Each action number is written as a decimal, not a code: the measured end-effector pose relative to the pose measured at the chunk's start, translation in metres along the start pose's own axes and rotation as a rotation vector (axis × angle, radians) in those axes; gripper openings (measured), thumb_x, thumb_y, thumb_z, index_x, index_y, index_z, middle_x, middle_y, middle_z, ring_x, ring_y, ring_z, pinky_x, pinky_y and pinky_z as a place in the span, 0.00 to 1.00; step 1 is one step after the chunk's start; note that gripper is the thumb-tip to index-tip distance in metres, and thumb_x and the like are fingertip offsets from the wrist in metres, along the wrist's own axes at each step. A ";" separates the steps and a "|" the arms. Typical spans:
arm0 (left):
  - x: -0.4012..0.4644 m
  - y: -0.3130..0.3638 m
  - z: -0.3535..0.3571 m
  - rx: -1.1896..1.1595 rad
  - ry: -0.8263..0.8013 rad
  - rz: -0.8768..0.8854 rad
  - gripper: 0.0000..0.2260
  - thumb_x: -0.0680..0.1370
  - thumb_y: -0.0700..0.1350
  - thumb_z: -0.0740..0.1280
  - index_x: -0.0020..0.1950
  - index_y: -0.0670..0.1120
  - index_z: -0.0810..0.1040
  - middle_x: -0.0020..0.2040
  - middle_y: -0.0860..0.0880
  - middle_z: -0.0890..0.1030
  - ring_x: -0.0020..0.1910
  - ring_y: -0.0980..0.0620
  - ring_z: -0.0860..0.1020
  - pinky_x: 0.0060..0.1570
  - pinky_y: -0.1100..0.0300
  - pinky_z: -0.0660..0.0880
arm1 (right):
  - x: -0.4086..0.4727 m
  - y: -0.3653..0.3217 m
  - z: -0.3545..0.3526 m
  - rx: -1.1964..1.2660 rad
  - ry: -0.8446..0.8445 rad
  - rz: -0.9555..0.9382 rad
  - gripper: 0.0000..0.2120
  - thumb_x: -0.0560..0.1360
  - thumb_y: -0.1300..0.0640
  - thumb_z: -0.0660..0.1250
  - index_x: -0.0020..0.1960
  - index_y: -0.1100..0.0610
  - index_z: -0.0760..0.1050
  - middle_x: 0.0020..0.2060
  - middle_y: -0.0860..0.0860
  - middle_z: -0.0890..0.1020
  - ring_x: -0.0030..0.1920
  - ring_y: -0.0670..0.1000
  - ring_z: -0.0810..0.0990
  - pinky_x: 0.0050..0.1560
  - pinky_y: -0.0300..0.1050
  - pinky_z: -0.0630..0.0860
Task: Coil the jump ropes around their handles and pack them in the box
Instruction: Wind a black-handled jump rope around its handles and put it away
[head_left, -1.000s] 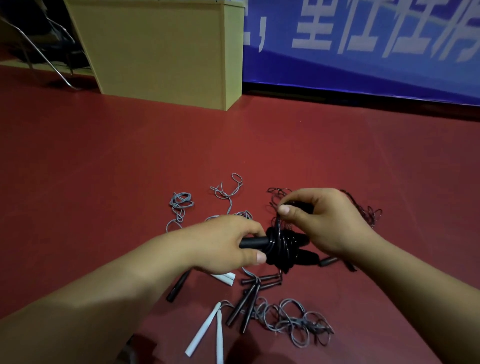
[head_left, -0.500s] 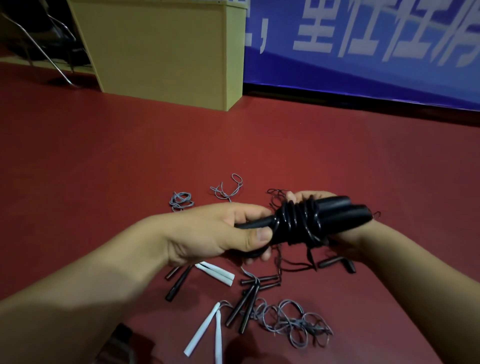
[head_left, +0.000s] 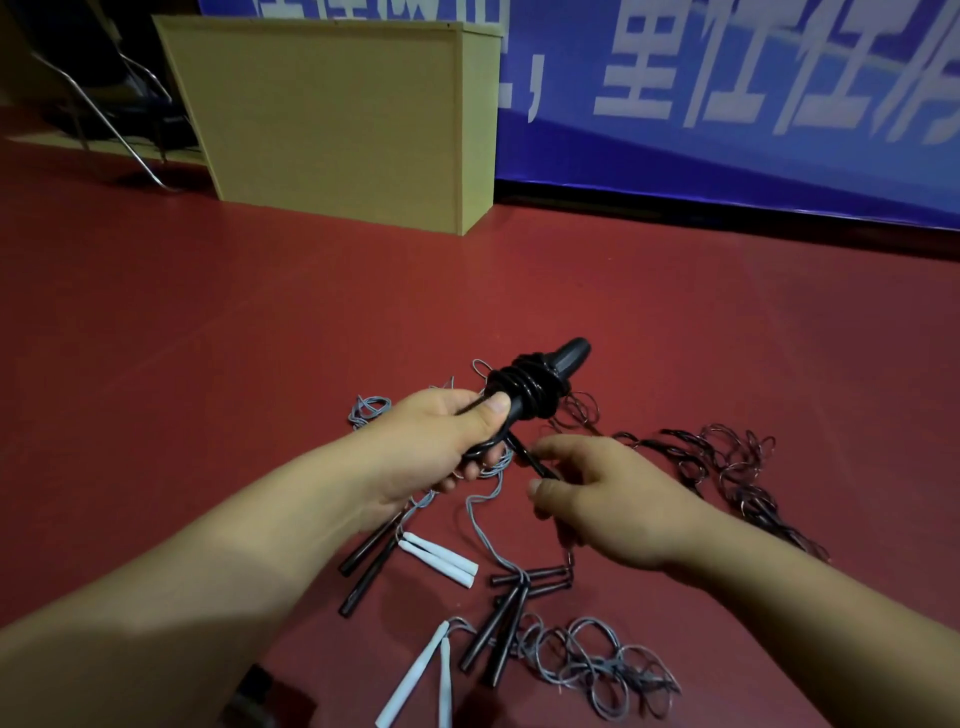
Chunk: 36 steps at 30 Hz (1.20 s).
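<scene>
My left hand (head_left: 447, 441) grips the near end of a pair of black jump-rope handles (head_left: 545, 382) that point up and away, with black rope coiled several turns around their middle. Just below them my right hand (head_left: 608, 499) pinches the loose black rope end (head_left: 530, 457) between thumb and fingers. On the red floor lie more ropes: white handles (head_left: 441, 558), another white pair (head_left: 421, 675), black handles (head_left: 498, 629), grey rope tangles (head_left: 592, 660) and a dark rope tangle (head_left: 727, 467). No packing box is clearly in view.
A tan wooden cabinet (head_left: 337, 124) stands at the back on the red floor (head_left: 208, 322). A blue banner (head_left: 727, 104) covers the rear wall. Chair legs (head_left: 104, 119) show at the far left. A dark object (head_left: 260, 701) sits by the bottom edge.
The coiled handles have swung from lying sideways to pointing up and away in my left hand. My right hand left the bundle, dropped below it and now pinches the loose rope end.
</scene>
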<state>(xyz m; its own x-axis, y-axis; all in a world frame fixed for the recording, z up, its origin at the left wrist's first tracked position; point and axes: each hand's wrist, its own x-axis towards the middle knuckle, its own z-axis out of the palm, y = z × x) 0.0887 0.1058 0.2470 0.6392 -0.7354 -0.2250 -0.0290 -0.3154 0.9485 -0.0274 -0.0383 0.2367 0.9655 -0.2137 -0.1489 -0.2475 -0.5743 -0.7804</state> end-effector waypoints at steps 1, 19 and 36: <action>0.001 -0.001 -0.001 0.035 0.001 -0.006 0.12 0.82 0.53 0.60 0.42 0.49 0.74 0.33 0.54 0.77 0.28 0.58 0.70 0.30 0.64 0.65 | 0.000 -0.001 -0.001 0.007 0.001 0.014 0.06 0.78 0.59 0.63 0.53 0.53 0.77 0.40 0.59 0.84 0.30 0.48 0.78 0.36 0.47 0.77; 0.015 -0.012 -0.014 0.701 0.428 -0.009 0.07 0.78 0.55 0.65 0.45 0.54 0.71 0.40 0.52 0.77 0.41 0.48 0.76 0.40 0.55 0.71 | -0.010 -0.010 -0.006 0.198 0.133 -0.023 0.06 0.74 0.57 0.68 0.49 0.50 0.81 0.30 0.47 0.80 0.28 0.48 0.74 0.34 0.44 0.71; 0.000 -0.012 0.009 0.823 -0.259 0.130 0.09 0.77 0.53 0.69 0.56 0.54 0.76 0.46 0.51 0.81 0.47 0.52 0.78 0.50 0.53 0.76 | -0.013 0.007 -0.021 -0.587 0.263 -0.439 0.11 0.76 0.39 0.51 0.54 0.42 0.64 0.43 0.45 0.77 0.46 0.50 0.76 0.44 0.50 0.73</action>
<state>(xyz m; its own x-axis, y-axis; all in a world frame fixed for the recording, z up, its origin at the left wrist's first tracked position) 0.0822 0.1043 0.2336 0.4005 -0.8773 -0.2645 -0.6992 -0.4792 0.5306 -0.0429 -0.0561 0.2453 0.9521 -0.0085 0.3056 0.0796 -0.9583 -0.2745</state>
